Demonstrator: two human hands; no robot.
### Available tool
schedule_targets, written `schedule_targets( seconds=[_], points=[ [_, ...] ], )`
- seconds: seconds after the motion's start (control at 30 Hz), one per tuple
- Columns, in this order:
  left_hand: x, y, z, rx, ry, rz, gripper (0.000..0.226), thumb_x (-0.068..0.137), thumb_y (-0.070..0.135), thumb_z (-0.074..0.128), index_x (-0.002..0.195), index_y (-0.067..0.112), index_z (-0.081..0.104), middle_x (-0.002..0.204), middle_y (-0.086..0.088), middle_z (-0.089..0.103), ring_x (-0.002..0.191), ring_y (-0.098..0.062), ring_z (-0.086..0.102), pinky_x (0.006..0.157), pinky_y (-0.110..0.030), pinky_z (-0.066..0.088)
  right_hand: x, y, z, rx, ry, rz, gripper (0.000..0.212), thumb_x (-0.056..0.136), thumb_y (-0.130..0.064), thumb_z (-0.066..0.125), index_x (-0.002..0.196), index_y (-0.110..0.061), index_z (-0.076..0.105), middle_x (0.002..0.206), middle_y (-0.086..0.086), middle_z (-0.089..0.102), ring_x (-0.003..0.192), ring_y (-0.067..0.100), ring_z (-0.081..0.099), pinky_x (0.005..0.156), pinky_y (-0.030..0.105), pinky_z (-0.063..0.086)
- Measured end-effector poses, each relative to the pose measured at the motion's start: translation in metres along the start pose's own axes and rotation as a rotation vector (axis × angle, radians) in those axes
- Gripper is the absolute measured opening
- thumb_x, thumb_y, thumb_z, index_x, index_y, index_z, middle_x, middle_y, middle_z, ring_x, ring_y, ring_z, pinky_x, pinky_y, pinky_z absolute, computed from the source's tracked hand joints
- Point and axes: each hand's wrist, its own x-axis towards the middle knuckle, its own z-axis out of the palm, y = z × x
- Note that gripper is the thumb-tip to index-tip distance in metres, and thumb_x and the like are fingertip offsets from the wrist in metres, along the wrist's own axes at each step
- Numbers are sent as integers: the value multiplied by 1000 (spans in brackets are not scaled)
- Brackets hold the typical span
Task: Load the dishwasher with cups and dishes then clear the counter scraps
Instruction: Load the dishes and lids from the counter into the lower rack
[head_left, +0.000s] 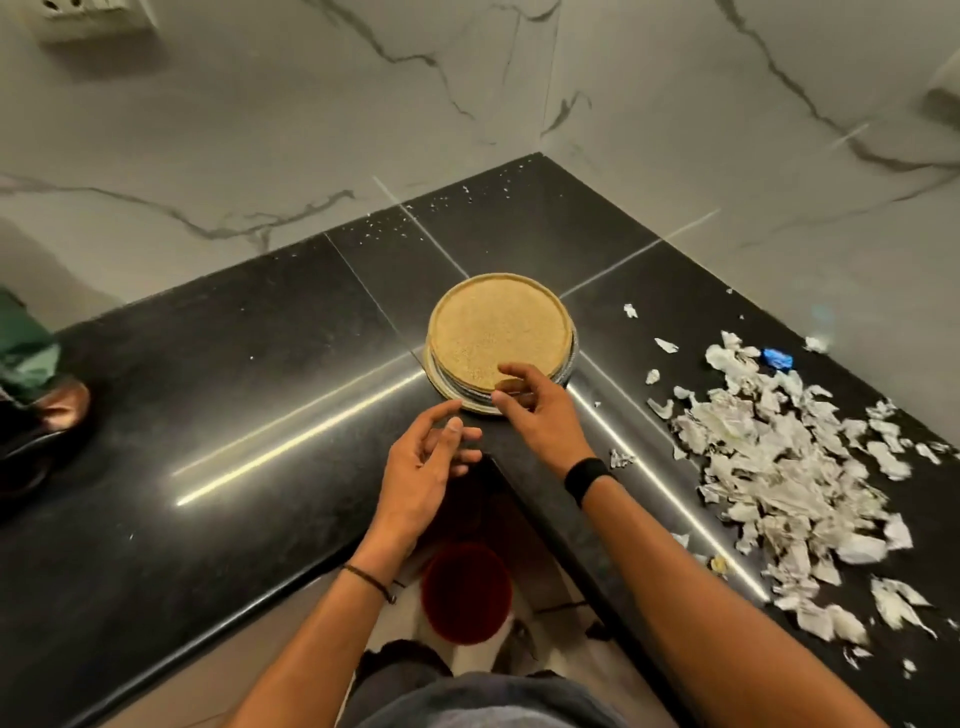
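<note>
Head view: a stack of plates (493, 332), tan one on top, sits in the corner of the black tabletop (208, 415). The right hand (535, 410) pinches the stack's near rim, thumb on top. The left hand (431, 457) hovers just beside it, fingers loosely curled, holding nothing. Torn paper scraps (779, 467) lie heaped further right on the tabletop.

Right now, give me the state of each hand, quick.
Left hand: open, holding nothing.
Right hand: pinching the near rim of the tan plate.
</note>
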Motion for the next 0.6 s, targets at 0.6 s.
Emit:
schedule_targets(
  seconds=[0.6],
  points=[
    [45,-12,-75,7,-34,-30,28,103,23,51,128,17,62,102,-3,76,89,-22,75,83,-41,60,72,8,80,-1250,-119,-65,69,99,-57,40,157,-30,15,160,26,20,148,44,20,113,61,23]
  ],
)
